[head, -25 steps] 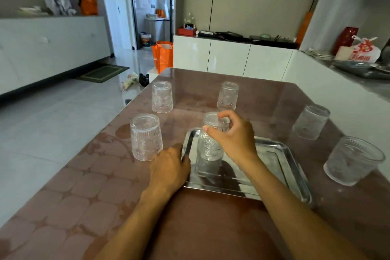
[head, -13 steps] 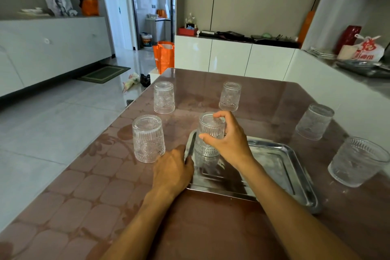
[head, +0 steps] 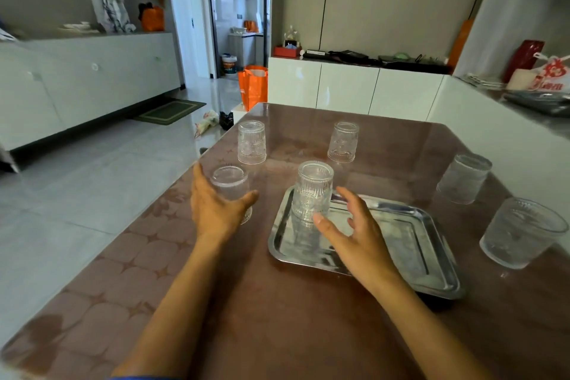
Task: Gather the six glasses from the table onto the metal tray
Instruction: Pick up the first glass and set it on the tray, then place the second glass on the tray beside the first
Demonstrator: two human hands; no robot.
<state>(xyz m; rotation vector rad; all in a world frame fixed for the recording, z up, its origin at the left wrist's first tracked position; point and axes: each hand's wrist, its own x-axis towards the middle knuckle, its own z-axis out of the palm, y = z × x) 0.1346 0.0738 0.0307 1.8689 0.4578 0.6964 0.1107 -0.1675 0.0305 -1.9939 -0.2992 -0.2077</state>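
A metal tray (head: pixel 431 282) lies on the brown table (head: pixel 277 318). One ribbed glass (head: pixel 313 190) stands upside down in the tray's far left corner. My right hand (head: pixel 354 234) hovers just right of it over the tray, fingers spread, holding nothing. My left hand (head: pixel 216 210) is open and cups the near side of an upturned glass (head: pixel 229 183) left of the tray, thumb at its right edge. Other glasses stand at the far left (head: pixel 252 142), far middle (head: pixel 343 142), right (head: pixel 464 179) and near right (head: pixel 521 231).
The table's left edge (head: pixel 129 244) drops to a tiled floor. A white counter (head: pixel 493 139) runs close along the table's right side, with bags and a dark tray on top. White cabinets stand behind the table, with an orange bag on the floor beside them.
My right hand set the glass on the tray and let go, drawing back slightly. My left hand left the tray's edge and moved up-left to the nearest glass.
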